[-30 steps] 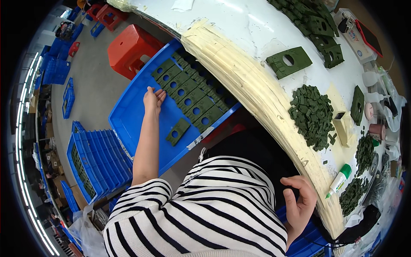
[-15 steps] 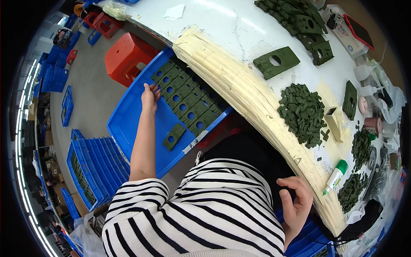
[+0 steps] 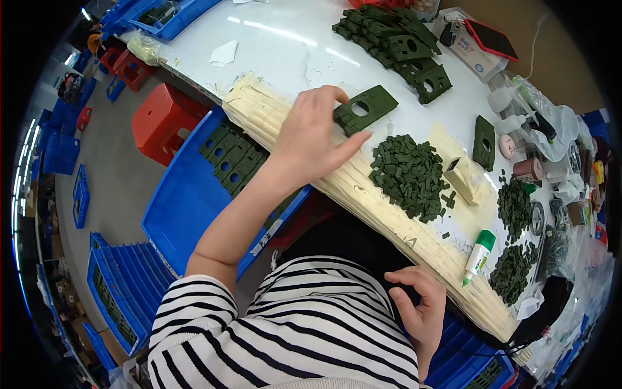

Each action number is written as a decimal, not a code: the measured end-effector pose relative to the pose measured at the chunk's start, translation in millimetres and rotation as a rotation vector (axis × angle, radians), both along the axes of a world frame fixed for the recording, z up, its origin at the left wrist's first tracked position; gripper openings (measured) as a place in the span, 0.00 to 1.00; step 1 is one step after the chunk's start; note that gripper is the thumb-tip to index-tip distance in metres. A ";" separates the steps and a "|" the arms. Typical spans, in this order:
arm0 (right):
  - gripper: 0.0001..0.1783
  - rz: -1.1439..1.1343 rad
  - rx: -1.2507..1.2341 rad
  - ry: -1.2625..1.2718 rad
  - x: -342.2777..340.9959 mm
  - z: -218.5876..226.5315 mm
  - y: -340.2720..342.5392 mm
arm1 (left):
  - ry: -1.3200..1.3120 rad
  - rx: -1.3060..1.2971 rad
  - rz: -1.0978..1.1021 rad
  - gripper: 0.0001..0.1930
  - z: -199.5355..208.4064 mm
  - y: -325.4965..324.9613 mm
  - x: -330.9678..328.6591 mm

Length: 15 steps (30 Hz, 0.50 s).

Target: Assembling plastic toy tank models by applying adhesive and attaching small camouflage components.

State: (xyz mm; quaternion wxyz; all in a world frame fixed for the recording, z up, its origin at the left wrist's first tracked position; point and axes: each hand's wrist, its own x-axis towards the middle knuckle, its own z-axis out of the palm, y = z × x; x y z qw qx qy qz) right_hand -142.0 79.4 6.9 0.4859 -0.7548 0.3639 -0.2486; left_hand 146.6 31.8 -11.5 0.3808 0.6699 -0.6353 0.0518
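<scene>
"Anything with print on it?"

"Yes. The white box point(image 3: 468, 52) under the red-edged device point(image 3: 491, 40) carries big letters, with a small round blue mark point(image 3: 479, 67) near them."

"And the bottle?"

"The white bottle point(image 3: 477, 258) with the green cap has green lettering along its side, small and turned at a slant."

"What's that on the blue tray point(image 3: 178, 207)?"

"A whitish label point(image 3: 265, 237) on its rim. It has dark marks, too small to make out."

"The worktop point(image 3: 285, 71)?"

"Its cream padded edge point(image 3: 363, 198) has a dark scribble point(image 3: 409, 242); I can't tell whether it's a letter. The pink round piece point(image 3: 507, 146) shows faint marking, also unclear."
</scene>
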 end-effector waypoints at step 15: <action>0.09 -0.020 0.048 -0.009 -17.4 -12.8 4.6 | 0.101 0.383 0.703 0.21 -41.0 179.0 133.7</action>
